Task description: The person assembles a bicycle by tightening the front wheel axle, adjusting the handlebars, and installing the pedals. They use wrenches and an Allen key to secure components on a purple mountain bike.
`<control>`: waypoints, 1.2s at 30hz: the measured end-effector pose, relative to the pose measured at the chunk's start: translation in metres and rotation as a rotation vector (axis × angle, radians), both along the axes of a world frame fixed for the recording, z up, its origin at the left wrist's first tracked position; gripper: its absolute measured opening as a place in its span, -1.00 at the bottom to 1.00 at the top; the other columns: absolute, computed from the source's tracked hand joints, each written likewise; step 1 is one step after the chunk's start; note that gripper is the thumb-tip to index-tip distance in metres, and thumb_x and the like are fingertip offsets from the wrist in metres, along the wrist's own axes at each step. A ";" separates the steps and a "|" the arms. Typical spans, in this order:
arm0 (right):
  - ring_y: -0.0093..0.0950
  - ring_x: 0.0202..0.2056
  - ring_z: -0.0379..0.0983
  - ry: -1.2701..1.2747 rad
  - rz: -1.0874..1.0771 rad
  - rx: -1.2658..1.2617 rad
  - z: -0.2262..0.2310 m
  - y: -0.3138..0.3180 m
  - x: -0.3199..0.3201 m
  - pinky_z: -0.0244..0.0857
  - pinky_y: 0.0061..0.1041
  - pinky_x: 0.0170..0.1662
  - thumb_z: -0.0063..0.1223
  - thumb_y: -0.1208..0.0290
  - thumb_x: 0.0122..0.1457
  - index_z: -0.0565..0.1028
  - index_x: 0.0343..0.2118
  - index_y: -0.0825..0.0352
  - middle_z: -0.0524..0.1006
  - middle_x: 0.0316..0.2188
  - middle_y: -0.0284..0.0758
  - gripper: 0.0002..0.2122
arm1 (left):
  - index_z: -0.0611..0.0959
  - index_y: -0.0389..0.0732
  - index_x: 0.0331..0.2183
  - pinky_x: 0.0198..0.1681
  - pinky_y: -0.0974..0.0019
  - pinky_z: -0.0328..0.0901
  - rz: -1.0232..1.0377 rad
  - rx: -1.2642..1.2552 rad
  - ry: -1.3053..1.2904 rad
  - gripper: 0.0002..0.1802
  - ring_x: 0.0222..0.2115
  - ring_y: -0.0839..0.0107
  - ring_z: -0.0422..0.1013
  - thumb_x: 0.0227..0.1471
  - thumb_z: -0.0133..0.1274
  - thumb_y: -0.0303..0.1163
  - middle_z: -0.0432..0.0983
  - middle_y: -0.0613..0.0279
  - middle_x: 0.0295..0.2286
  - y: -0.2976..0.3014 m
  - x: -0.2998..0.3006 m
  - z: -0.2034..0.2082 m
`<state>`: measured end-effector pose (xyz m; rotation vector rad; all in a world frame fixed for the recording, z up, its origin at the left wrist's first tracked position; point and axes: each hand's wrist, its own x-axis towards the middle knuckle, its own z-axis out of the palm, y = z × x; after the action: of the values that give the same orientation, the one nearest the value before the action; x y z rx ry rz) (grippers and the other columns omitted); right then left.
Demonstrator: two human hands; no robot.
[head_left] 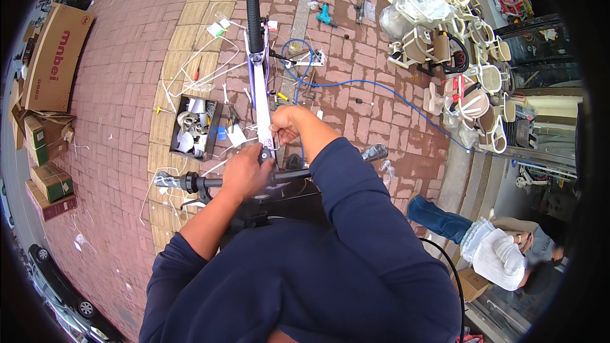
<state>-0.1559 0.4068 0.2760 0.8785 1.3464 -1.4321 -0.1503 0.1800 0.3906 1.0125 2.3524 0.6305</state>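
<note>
A bicycle with a white and purple frame [260, 92] stands in front of me, its black-tyred wheel [254, 19] at the far end. Its black handlebar [292, 176] runs across close to my body, with plastic film over the grips. My left hand [246, 171] is closed over the middle of the bar, fingers at the black stem clamp [264, 155]. Just beyond it, on the right side of the white tube, my right hand [288, 123] has its fingers curled in a pinch. What sits between those fingers is too small to make out.
Left of the bicycle lies a black tray [194, 126] of metal parts; tools and packing scraps surround it. A blue hose [381, 87] crosses the paving near a teal power tool [326, 15]. Child seats [438, 47] pile up at right, near a person [499, 254]. Cartons [58, 57] stand left.
</note>
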 end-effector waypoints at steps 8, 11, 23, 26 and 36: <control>-0.29 -0.55 0.65 0.346 -0.067 0.386 0.043 0.010 0.028 0.58 -0.37 -0.48 0.11 0.35 0.32 0.60 -0.34 0.57 0.65 -0.49 -0.06 -0.71 | 0.64 -0.26 0.00 -0.11 -0.07 0.44 0.002 -0.067 -0.013 -0.47 -0.17 -0.14 0.57 0.12 0.23 -0.09 0.65 -0.13 -0.20 -0.005 0.001 0.007; -0.38 -0.54 0.65 0.505 -0.211 0.334 0.061 0.004 0.056 0.56 -0.41 -0.50 0.16 0.37 0.31 0.61 -0.33 0.53 0.65 -0.52 -0.14 -0.75 | 0.65 -0.26 0.01 -0.10 -0.06 0.45 0.000 -0.070 -0.007 -0.46 -0.16 -0.12 0.58 0.12 0.23 -0.08 0.66 -0.12 -0.19 -0.003 0.003 0.009; -0.22 -0.41 0.64 0.894 -0.062 0.702 0.076 -0.032 0.095 0.49 -0.26 -0.26 0.15 0.28 0.24 0.66 -0.34 0.43 0.66 -0.48 -0.10 -0.74 | 0.66 -0.27 0.00 -0.08 -0.04 0.46 0.002 -0.119 -0.019 -0.46 -0.16 -0.11 0.58 0.11 0.23 -0.08 0.66 -0.13 -0.17 0.007 0.009 0.020; -0.20 -0.42 0.64 0.975 -0.049 0.783 0.086 -0.039 0.100 0.48 -0.25 -0.27 0.15 0.29 0.25 0.66 -0.31 0.41 0.65 -0.48 -0.08 -0.75 | 0.67 -0.27 0.00 -0.08 -0.04 0.46 0.004 -0.111 -0.013 -0.46 -0.16 -0.12 0.58 0.11 0.23 -0.08 0.66 -0.13 -0.16 0.008 0.009 0.020; 0.02 -0.35 0.59 0.983 -0.102 0.879 0.095 -0.049 0.104 0.45 -0.10 -0.23 0.17 0.30 0.27 0.66 -0.32 0.37 0.63 -0.45 -0.02 -0.78 | 0.67 -0.28 -0.01 -0.09 -0.03 0.46 -0.002 -0.111 -0.011 -0.47 -0.16 -0.12 0.58 0.11 0.23 -0.10 0.66 -0.12 -0.18 0.009 0.009 0.018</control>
<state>-0.0524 0.3577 0.3713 0.7665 2.8354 -1.3765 -0.1418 0.1894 0.4088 0.9601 2.3483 0.4975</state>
